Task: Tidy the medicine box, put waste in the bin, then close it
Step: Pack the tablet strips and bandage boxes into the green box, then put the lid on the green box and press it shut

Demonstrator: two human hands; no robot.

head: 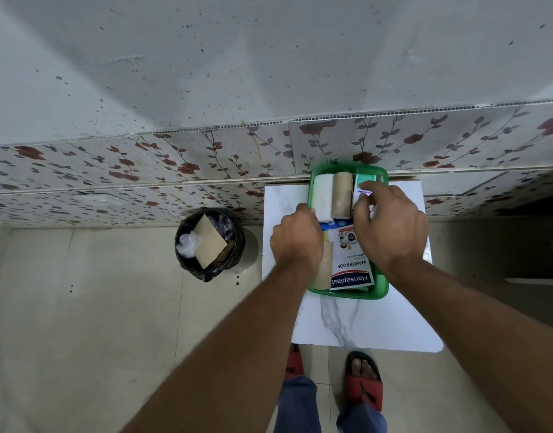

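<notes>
A green medicine box stands open on a small white marble-patterned table. Inside lie a white bandage roll, a tan bandage roll, a white-and-green carton and a Hansaplast plaster box. My left hand rests curled over the box's left side, its fingertips touching the near end of the white roll. My right hand is over the right side, its fingers closed on the white-and-green carton. No lid is visible.
A round bin lined with a black bag stands on the floor left of the table, holding cardboard and clear plastic. A floral-tiled wall runs right behind the table. My feet in red sandals are at the table's near edge.
</notes>
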